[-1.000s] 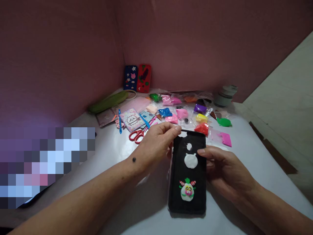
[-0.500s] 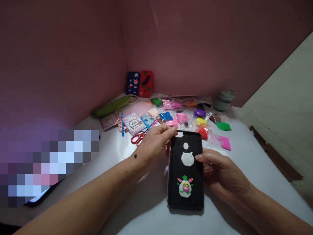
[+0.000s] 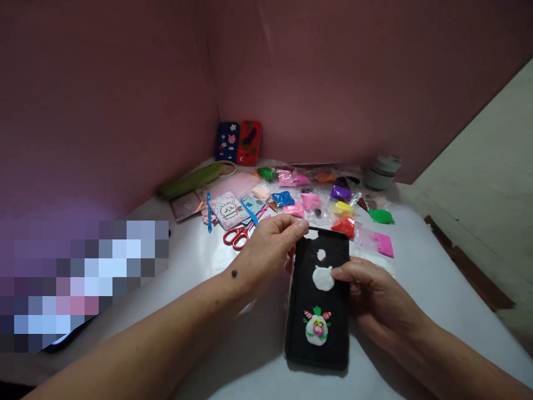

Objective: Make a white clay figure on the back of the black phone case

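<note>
A black phone case lies lengthwise on the white table in front of me. On it sit a white clay blob in the middle, a small white dot above it, and a clay creature with a green top and striped horns near the bottom. My left hand pinches the case's top left corner with curled fingers. My right hand holds the case's right edge, its thumb tip touching the white blob.
Behind the case lie several bags of coloured clay, red scissors, a blue tool, sticker cards and a green pouch. A blue case and a red case lean on the pink wall. A grey jar stands at the right.
The case has shifted a little toward me and to the right. My right thumb has moved onto the white blob's edge. My left hand keeps its pinch on the top corner.
</note>
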A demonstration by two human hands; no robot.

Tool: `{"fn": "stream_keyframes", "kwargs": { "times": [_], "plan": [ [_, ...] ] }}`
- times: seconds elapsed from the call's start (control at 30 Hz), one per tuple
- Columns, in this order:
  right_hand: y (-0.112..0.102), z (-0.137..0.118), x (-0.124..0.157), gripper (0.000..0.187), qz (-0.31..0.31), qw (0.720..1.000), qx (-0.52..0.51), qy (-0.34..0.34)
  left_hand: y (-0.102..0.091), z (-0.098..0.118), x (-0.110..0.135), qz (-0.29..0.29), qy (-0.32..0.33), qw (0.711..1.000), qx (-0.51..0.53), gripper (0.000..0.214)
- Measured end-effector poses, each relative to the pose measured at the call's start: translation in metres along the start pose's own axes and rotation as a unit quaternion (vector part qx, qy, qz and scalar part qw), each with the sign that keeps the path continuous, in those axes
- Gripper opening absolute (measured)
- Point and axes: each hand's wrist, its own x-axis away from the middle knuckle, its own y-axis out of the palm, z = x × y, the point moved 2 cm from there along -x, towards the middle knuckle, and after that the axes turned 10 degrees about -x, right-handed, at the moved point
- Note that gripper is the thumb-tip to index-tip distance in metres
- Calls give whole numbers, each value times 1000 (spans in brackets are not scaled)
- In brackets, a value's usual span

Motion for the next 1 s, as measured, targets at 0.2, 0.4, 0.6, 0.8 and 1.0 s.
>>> {"fn": "stream_keyframes", "kwargs": {
  "times": [0.2,0.4,0.6,0.8,1.0],
  "plan": [
    [-1,1,-1,13,3,1000,-12,14,1,5,3,3,-1,1000,-5,28],
    [1,1,1,15,13,1000,-8,28,1,5,3,0,0,1000,-6,29],
    [-2,0,-1,10,38,999,-24,19,2,5,3,-4,5,1000,-1,29],
    [-3,-1,-2,10,52,999,-16,7,1,6,2,-8,-2,1000,-10,29],
    [-4,0,-2,11,62,998,-25,2,1,4,3,-7,3,1000,-2,30]
  ]
}}
